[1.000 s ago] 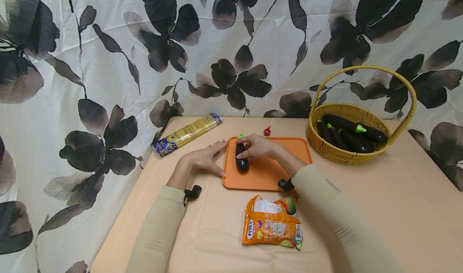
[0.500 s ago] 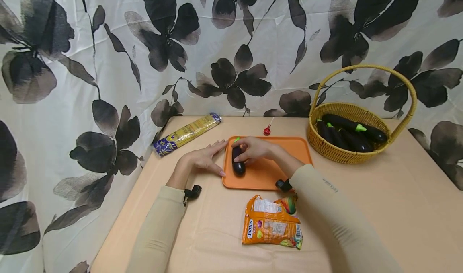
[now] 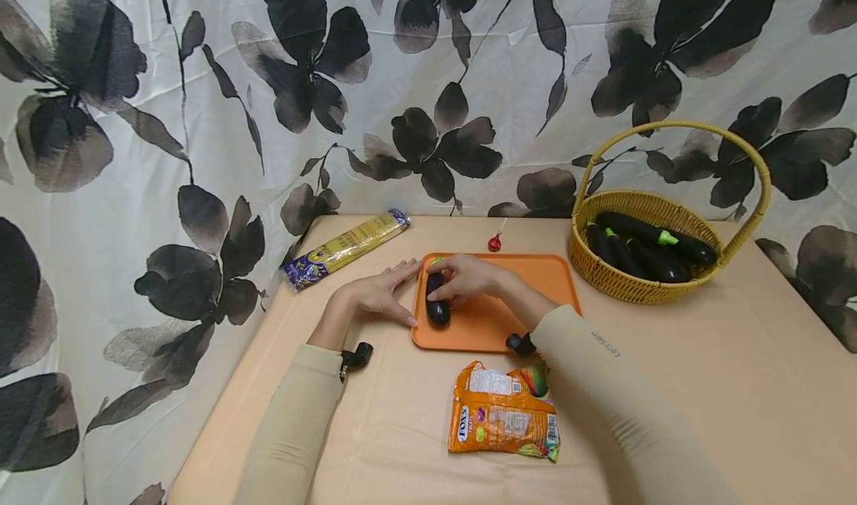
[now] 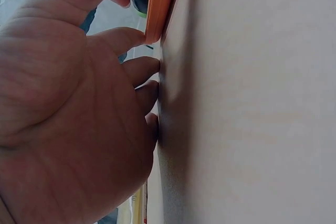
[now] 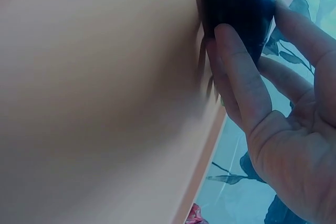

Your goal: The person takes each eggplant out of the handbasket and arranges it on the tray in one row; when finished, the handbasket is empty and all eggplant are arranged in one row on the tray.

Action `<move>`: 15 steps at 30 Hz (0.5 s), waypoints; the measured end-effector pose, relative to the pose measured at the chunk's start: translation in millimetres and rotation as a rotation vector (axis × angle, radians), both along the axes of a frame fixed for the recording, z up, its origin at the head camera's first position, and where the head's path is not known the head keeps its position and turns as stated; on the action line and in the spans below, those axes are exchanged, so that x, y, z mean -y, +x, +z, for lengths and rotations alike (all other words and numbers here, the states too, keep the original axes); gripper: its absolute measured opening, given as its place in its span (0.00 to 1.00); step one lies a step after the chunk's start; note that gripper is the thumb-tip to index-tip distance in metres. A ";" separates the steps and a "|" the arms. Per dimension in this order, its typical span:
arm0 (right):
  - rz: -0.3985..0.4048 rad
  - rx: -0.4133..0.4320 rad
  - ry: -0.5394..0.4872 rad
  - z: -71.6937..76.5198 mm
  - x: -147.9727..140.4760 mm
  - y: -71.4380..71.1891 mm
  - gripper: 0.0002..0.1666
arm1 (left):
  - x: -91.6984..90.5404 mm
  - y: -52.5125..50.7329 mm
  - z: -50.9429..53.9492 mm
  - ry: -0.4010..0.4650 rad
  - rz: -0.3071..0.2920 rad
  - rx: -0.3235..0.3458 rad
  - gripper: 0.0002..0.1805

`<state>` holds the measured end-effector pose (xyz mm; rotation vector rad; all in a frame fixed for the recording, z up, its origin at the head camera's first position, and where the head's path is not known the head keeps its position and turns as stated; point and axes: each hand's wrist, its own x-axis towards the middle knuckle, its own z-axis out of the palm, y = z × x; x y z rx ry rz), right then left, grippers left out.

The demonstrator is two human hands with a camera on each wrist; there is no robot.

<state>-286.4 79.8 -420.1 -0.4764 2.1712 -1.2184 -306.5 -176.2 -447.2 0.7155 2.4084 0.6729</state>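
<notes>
A dark purple eggplant (image 3: 438,313) with a green stem end lies lengthwise near the left side of the orange tray (image 3: 515,319). My right hand (image 3: 471,278) holds it from above, thumb and fingers on its two sides; the right wrist view shows the fingers around the glossy eggplant (image 5: 239,9). My left hand (image 3: 375,297) rests at the tray's left edge, fingers spread. Its thumb touches the near left part of the rim and its fingertips lie by the far left corner. In the left wrist view, fingertips meet the tray's edge (image 4: 157,9) and the tabletop.
A yellow wicker basket (image 3: 623,289) holding several eggplants stands at the right. Behind the tray lies a red-wrapped lollipop (image 3: 494,243). A long yellow-and-blue packet (image 3: 348,250) is at the back left. An orange Fox's candy bag (image 3: 505,412) lies in front of the tray.
My right hand has shifted the eggplant left across the tray, closer to its left rim. The left hand has stayed in place.
</notes>
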 end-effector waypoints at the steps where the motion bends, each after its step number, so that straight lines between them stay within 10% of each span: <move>1: -0.002 -0.003 0.001 -0.4 0.6 0.2 0.40 | -0.1 0.3 0.4 0.000 -0.001 0.001 0.72; 15: -0.006 -0.060 0.042 2.3 3.4 3.2 0.40 | 1.1 -0.6 -2.2 0.003 -0.003 -0.010 0.72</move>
